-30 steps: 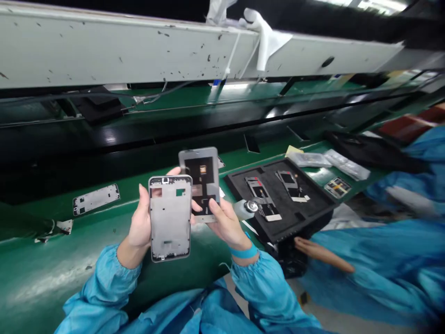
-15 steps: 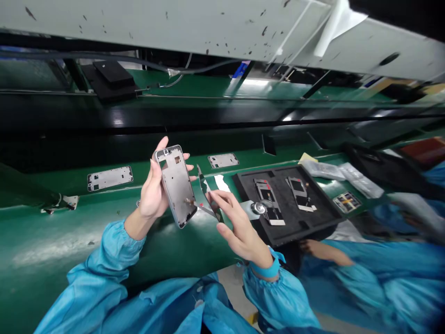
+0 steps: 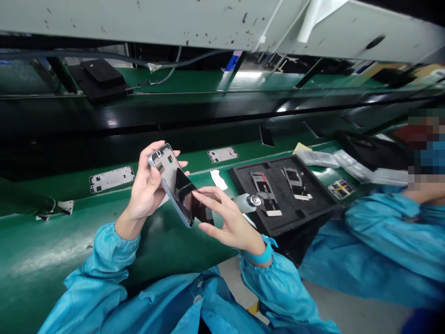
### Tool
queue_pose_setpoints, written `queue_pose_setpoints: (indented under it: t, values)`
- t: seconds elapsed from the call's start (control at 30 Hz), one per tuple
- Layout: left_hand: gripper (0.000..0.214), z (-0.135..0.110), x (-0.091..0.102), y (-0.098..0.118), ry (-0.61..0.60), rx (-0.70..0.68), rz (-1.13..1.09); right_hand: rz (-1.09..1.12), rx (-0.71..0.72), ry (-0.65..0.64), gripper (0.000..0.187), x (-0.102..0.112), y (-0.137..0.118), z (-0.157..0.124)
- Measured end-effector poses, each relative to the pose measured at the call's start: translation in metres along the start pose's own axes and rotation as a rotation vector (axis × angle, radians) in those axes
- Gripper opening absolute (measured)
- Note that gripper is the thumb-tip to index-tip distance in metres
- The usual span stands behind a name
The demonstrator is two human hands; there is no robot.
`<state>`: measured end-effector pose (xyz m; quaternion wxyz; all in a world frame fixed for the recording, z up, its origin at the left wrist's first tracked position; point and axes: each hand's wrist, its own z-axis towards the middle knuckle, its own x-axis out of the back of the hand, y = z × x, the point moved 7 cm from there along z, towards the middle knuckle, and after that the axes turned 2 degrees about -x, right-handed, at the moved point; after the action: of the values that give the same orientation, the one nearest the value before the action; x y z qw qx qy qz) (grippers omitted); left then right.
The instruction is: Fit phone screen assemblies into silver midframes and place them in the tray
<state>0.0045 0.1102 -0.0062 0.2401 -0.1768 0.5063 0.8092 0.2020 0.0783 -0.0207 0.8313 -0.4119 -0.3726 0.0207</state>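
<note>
My left hand (image 3: 144,190) is closed around a phone frame (image 3: 168,162), a light metal shell with a blue-grey edge, tilted upright above the bench. Between the fingers and thumb of my right hand (image 3: 231,215) is a dark, glossy phone screen (image 3: 203,211). The screen lies at an angle over the lower part of the frame and partly covers it; whether the two touch all along I cannot tell. A second phone frame (image 3: 111,179) lies flat to the left of my left hand, and a third phone frame (image 3: 223,154) lies beyond my hands.
Right of my hands, a black foam tray (image 3: 278,172) holds phone screens with flex cables. A bottle with a metal top (image 3: 247,202) stands by its near edge. Plastic-wrapped packs (image 3: 318,158) lie farther right. A co-worker's blue sleeve (image 3: 378,218) is at the right.
The screen in my right hand has moved left and turned, from standing edge-on beside the frame to lying over its lower part. The frame has shifted slightly left and tilted.
</note>
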Motion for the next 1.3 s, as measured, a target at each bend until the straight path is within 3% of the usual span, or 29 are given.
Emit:
queue_pose_setpoints:
  t: [0.13,0.23,0.37,0.53,0.8,0.93,1.03,1.17,1.3]
  values:
    - [0.049,0.003,0.003,0.0,-0.165,-0.08,0.196,0.174,-0.118,0.145,0.079,-0.015,0.011,0.015]
    - [0.05,0.006,0.01,-0.001,-0.166,-0.119,0.31,0.299,-0.158,0.199,0.087,-0.029,0.02,0.023]
    - [0.05,0.009,0.016,0.002,-0.122,-0.182,0.37,0.352,-0.161,0.196,0.089,-0.036,0.025,0.024]
    - [0.048,0.009,0.017,0.003,-0.138,-0.147,0.353,0.366,-0.197,0.13,0.086,-0.036,0.025,0.017]
    - [0.044,0.005,0.01,0.012,-0.148,-0.192,0.414,0.364,-0.113,0.192,0.093,-0.051,0.024,0.031]
    - [0.045,0.002,0.009,0.015,-0.166,-0.203,0.406,0.246,-0.011,0.24,0.086,-0.047,0.021,0.04]
    - [0.046,0.0,0.009,0.011,-0.129,-0.203,0.38,0.192,0.048,0.271,0.08,-0.045,0.024,0.043]
    - [0.048,-0.005,0.002,-0.006,-0.068,-0.157,0.321,0.14,0.014,0.349,0.081,-0.049,0.034,0.04]
    - [0.055,-0.01,-0.005,-0.019,0.075,-0.048,0.173,0.057,0.033,0.432,0.068,-0.057,0.029,0.032]
